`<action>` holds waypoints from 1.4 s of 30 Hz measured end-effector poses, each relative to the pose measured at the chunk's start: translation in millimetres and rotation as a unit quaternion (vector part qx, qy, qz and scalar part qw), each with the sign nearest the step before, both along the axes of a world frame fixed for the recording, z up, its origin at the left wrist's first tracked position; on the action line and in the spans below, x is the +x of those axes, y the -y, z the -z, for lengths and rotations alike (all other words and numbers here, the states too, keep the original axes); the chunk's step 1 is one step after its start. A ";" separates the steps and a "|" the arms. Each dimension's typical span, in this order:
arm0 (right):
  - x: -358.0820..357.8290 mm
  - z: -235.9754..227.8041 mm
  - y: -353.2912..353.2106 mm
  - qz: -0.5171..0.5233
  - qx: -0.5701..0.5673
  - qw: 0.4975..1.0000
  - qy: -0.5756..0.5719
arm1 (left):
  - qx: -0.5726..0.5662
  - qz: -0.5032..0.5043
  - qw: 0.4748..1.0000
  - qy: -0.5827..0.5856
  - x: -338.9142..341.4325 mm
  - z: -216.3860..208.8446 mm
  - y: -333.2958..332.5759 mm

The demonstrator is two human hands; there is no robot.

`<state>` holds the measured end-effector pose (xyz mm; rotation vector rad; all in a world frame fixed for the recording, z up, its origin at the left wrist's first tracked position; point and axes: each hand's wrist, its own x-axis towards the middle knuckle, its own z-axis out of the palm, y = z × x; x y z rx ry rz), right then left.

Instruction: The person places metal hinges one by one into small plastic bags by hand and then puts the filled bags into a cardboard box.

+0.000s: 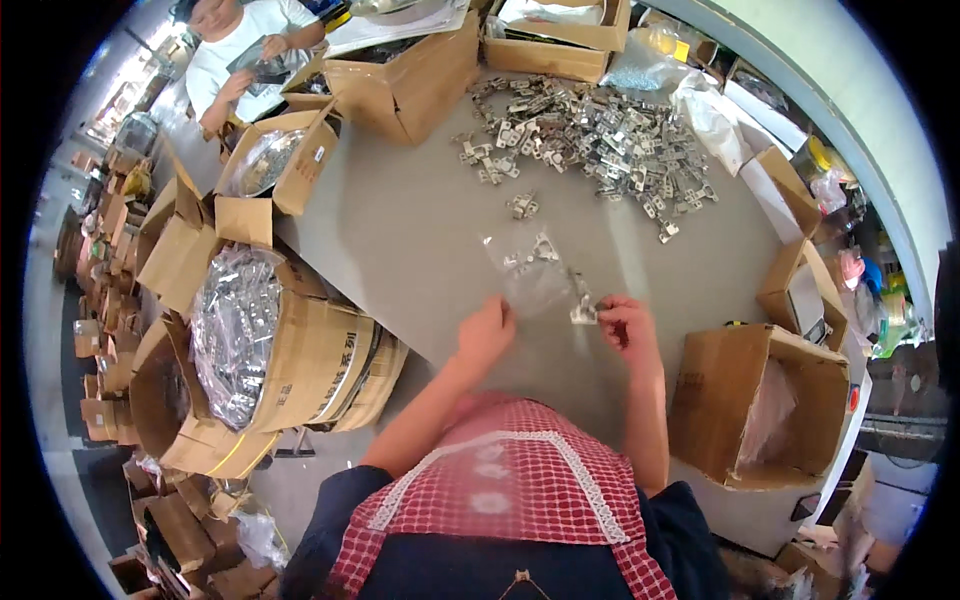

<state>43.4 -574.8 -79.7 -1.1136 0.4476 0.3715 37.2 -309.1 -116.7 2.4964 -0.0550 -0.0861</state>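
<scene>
My left hand (487, 332) is closed, fingertips pinching the near left edge of a clear plastic bag (532, 285) on the grey table. My right hand (630, 326) pinches a small silvery metal hinge (584, 314) just right of the bag. Another metal hinge (544, 248) lies at the bag's far end; whether it is inside or under the film I cannot tell. A few hinge pieces (522, 206) sit a little beyond the bag. Farther off spreads a large loose pile of metal hinges (625, 140).
An open cardboard box (715, 400) stands on the table's right side. To my left, a large carton (310, 355) holds bagged metal parts (238, 335). More boxes (410, 85) line the far edge. A person in a white shirt (245, 55) handles something dark at far left.
</scene>
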 end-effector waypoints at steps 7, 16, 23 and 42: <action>-9.4 8.5 -43.0 -0.099 -0.022 0.994 -0.034 | 0.042 0.040 0.998 0.026 -2.4 5.2 13.3; 24.3 76.8 -84.0 -0.050 -0.196 0.975 0.095 | 0.014 0.077 0.995 0.057 -1.5 6.2 30.8; 58.1 45.1 -55.7 -0.361 -0.105 0.924 0.073 | 0.001 0.047 0.999 -0.025 1.0 5.7 19.5; 137.5 43.3 97.2 0.010 -0.740 0.672 0.037 | -0.046 0.024 0.999 -0.011 5.7 8.1 8.5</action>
